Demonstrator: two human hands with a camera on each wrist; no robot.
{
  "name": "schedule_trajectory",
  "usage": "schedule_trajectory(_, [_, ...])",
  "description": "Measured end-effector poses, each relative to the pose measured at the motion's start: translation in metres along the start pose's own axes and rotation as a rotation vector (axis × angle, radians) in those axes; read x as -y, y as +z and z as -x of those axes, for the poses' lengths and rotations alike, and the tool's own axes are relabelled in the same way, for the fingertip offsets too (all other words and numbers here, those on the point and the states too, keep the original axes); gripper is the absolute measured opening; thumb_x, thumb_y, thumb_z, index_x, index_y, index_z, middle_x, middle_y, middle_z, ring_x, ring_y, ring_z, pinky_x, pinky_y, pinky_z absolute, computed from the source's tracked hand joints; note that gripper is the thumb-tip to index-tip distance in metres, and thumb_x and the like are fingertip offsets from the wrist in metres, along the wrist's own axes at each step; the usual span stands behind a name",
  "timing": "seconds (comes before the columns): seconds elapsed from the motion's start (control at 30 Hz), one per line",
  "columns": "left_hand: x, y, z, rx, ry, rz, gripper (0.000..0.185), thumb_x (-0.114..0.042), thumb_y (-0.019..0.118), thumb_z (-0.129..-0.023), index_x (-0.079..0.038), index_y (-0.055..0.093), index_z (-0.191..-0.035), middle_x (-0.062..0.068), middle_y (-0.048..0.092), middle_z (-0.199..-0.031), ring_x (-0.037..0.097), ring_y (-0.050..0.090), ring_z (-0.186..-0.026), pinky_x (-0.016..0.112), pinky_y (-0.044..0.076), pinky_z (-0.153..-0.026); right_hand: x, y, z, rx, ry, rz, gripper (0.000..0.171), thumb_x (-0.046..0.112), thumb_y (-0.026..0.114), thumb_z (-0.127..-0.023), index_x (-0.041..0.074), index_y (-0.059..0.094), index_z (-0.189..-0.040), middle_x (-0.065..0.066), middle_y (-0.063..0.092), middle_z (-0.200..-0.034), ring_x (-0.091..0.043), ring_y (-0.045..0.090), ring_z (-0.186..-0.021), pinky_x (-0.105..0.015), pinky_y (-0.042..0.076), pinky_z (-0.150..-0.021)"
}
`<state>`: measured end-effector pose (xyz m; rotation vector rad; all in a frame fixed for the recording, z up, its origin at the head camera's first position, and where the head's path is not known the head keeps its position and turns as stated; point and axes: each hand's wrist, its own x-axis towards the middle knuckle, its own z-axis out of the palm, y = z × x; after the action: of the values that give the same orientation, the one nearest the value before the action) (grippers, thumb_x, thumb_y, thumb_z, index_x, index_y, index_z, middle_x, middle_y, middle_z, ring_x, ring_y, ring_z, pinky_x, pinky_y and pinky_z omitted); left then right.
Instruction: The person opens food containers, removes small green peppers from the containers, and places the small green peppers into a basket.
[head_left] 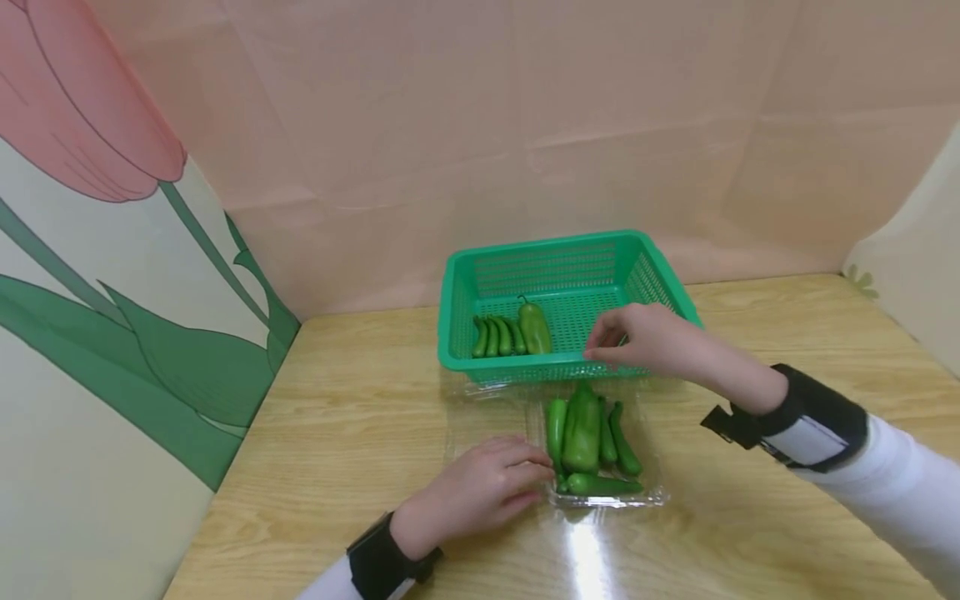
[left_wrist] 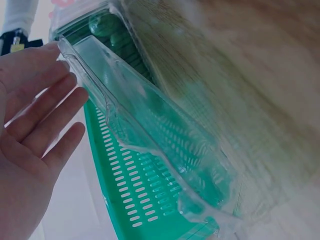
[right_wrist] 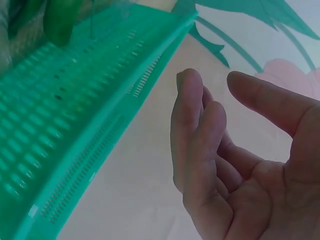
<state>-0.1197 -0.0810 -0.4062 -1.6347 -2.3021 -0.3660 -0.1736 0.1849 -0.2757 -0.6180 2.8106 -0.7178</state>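
A clear plastic clamshell box [head_left: 609, 502] lies open on the table, its transparent lid to the left. Inside are a large green pepper [head_left: 582, 435] and several slim green peppers [head_left: 624, 442]. My left hand [head_left: 483, 483] lies at the box's left side, fingers straight; in the left wrist view the fingertips [left_wrist: 80, 95] are right at the plastic edge. Over the near rim of a green basket [head_left: 547, 247] hovers my right hand [head_left: 637, 333]. Its thumb and fingers are loosely bent and apart, with nothing between them in the right wrist view.
Behind the box, the basket holds a stubby green pepper [head_left: 535, 327] and several slim peppers [head_left: 492, 336] in its left part. Wood-grain table [head_left: 322, 417] spreads around both. A pinkish cloth backdrop [head_left: 375, 150] rises behind, with a tulip-printed panel [head_left: 202, 350] at left.
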Motion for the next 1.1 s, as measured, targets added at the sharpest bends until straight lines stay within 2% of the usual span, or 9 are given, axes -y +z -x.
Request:
schedule_trajectory(0.27, [0.0,0.0,0.0,0.009,0.006,-0.008,0.028,-0.025,0.068,-0.086,-0.014,0.066,-0.112,-0.003,0.065,-0.117,0.01,0.058,-0.113,0.028,0.04,-0.109,-0.014,0.023,0.009,0.06,0.011,-0.039,0.015,0.024,0.066,-0.088,0.011,0.071,-0.093,0.007,0.069,-0.078,-0.009,0.063,-0.072,-0.026,0.053,-0.061])
schedule_trajectory(0.5, [0.0,0.0,0.0,-0.003,0.005,-0.005,0.028,-0.024,0.069,-0.085,-0.014,0.067,-0.112,-0.003,0.065,-0.116,0.01,0.058,-0.113,0.027,0.036,-0.112,-0.029,0.043,0.005,0.075,0.02,-0.034,0.018,0.018,0.068,-0.084,0.005,0.071,-0.096,0.001,0.071,-0.08,-0.009,0.064,-0.071,-0.028,0.056,-0.062])
schedule_trajectory(0.83, [0.0,0.0,-0.001,-0.001,0.0,-0.016,0.029,-0.025,0.069,-0.085,-0.015,0.066,-0.112,-0.004,0.065,-0.117,0.01,0.058,-0.114,0.026,0.033,-0.114,-0.042,0.066,0.0,0.074,0.077,-0.023,0.045,0.028,0.073,-0.081,-0.007,0.065,-0.107,-0.015,0.071,-0.093,-0.026,0.068,-0.083,-0.038,0.059,-0.071])
schedule_trajectory(1.1, [0.0,0.0,0.0,0.02,-0.005,-0.018,0.028,-0.025,0.067,-0.087,-0.015,0.066,-0.113,-0.004,0.064,-0.118,0.01,0.057,-0.115,0.026,0.033,-0.114,-0.046,0.075,-0.004,0.045,0.092,0.033,0.05,0.034,0.071,-0.082,-0.008,0.065,-0.108,-0.017,0.071,-0.094,-0.03,0.068,-0.085,-0.042,0.059,-0.072])
